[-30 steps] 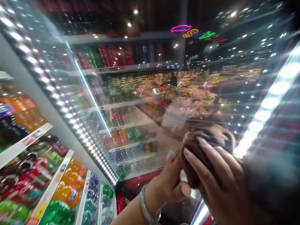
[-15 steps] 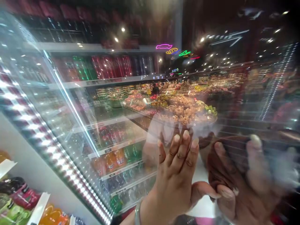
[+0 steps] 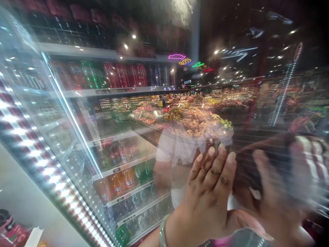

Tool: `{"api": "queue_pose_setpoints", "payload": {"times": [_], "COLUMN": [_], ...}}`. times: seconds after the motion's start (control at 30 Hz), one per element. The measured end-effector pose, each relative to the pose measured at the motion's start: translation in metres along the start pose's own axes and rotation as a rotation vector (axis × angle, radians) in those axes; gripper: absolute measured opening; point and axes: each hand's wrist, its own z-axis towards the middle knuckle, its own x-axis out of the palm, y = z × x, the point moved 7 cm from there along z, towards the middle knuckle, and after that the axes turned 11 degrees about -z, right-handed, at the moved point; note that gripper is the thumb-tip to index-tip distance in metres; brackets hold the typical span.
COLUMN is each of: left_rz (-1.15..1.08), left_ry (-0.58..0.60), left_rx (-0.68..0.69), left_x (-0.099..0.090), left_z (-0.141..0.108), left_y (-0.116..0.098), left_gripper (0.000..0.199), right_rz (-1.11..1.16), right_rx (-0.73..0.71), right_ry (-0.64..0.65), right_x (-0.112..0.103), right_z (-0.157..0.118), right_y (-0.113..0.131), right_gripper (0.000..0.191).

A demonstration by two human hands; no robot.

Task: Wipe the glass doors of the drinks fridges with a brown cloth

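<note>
Palm down, my left hand (image 3: 208,192) lies against the glass door (image 3: 144,144), its fingers stretched out and its thumb pointing right. A pale bangle (image 3: 162,230) circles that wrist. On the right, my right hand (image 3: 280,195) presses a brown cloth (image 3: 245,171) to the glass; motion blurs both the hand and the cloth. Its fingers look partly spread over the cloth, and their exact grip is smeared. My white-clad reflection shows faintly in the pane, mixed with the reflected store.
A bright LED strip (image 3: 43,164) runs along the cooler's edge on the left. Bottled drinks, orange bottles (image 3: 123,181) among them, stand on shelves seen in the glass. More bottles (image 3: 12,230) sit at lower left. Reflected produce displays (image 3: 195,120) and neon signs (image 3: 185,61) appear too.
My left hand has shifted right in the view, still flat. My right hand and the brown cloth have also moved right. The view has turned slightly.
</note>
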Motion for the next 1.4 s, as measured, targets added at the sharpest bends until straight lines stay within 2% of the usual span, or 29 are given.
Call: {"api": "queue_pose_setpoints", "payload": {"times": [0.07, 0.13, 0.2, 0.27, 0.33, 0.4, 0.47, 0.53, 0.6, 0.67, 0.73, 0.8, 0.9, 0.97, 1.03, 1.13, 1.2, 1.27, 1.33, 1.4], "left_rz": [-0.073, -0.122, -0.159, -0.186, -0.208, -0.231, -0.262, -0.282, -0.253, -0.169, -0.058, 0.035, 0.103, 0.114, 0.118, 0.135, 0.168, 0.195, 0.21, 0.22], "left_ry": [-0.028, -0.049, -0.037, -0.015, -0.003, 0.001, -0.001, -0.023, -0.053, -0.073, -0.075, -0.072, -0.098, -0.134, -0.153, -0.139, -0.115, -0.083, -0.067, -0.086], "left_rx": [0.018, 0.034, 0.045, 0.056, 0.061, 0.053, 0.041, 0.028, 0.007, -0.017, -0.036, -0.053, -0.089, -0.11, -0.129, -0.119, -0.094, -0.08, -0.082, -0.076], "left_x": [-0.004, -0.006, -0.006, -0.004, -0.003, -0.002, -0.002, -0.005, -0.01, -0.016, -0.021, -0.025, -0.035, -0.042, -0.048, -0.051, -0.052, -0.054, -0.059, -0.069], "left_z": [0.0, -0.001, -0.001, 0.0, 0.002, 0.004, 0.005, 0.004, 0.001, -0.002, -0.005, -0.005, -0.002, 0.0, 0.001, -0.004, -0.01, -0.015, -0.016, -0.013], "left_y": [0.003, 0.006, 0.01, 0.013, 0.015, 0.016, 0.016, 0.017, 0.021, 0.028, 0.035, 0.041, 0.049, 0.054, 0.059, 0.065, 0.068, 0.07, 0.073, 0.077], "left_gripper": [0.093, 0.093, 0.091, 0.09, 0.089, 0.089, 0.088, 0.087, 0.085, 0.083, 0.083, 0.085, 0.085, 0.084, 0.083, 0.086, 0.089, 0.088, 0.086, 0.087], "right_rz": [-0.031, -0.011, 0.018, 0.002, -0.021, -0.028, -0.002, 0.018, 0.025, 0.04, 0.053, 0.038, 0.014, 0.032, 0.065, 0.081, 0.092, 0.104, 0.099, 0.075], "right_rx": [-0.036, -0.117, -0.19, -0.211, -0.177, -0.105, -0.035, -0.017, -0.067, -0.161, -0.26, -0.284, -0.174, -0.092, -0.08, -0.15, -0.214, -0.271, -0.274, -0.198], "right_ry": [-0.031, -0.018, -0.005, -0.027, -0.071, -0.098, -0.106, -0.094, -0.056, -0.01, 0.015, -0.004, -0.046, -0.054, -0.044, -0.002, 0.034, 0.042, -0.002, -0.049], "right_x": [0.001, 0.004, 0.006, 0.005, 0.004, 0.007, 0.011, 0.016, 0.02, 0.022, 0.021, 0.018, 0.017, 0.019, 0.023, 0.026, 0.026, 0.023, 0.019, 0.018], "right_z": [0.006, -0.006, -0.025, -0.035, -0.025, -0.001, 0.026, 0.039, 0.034, 0.015, -0.003, -0.005, 0.027, 0.053, 0.067, 0.056, 0.037, 0.025, 0.03, 0.05], "right_y": [0.024, 0.038, 0.035, 0.02, 0.005, 0.001, 0.013, 0.034, 0.053, 0.06, 0.053, 0.038, 0.028, 0.042, 0.067, 0.093, 0.09, 0.075, 0.057, 0.048], "right_gripper": [0.071, 0.065, 0.063, 0.066, 0.074, 0.08, 0.078, 0.07, 0.059, 0.049, 0.044, 0.046, 0.055, 0.06, 0.06, 0.053, 0.05, 0.051, 0.057, 0.062]}}
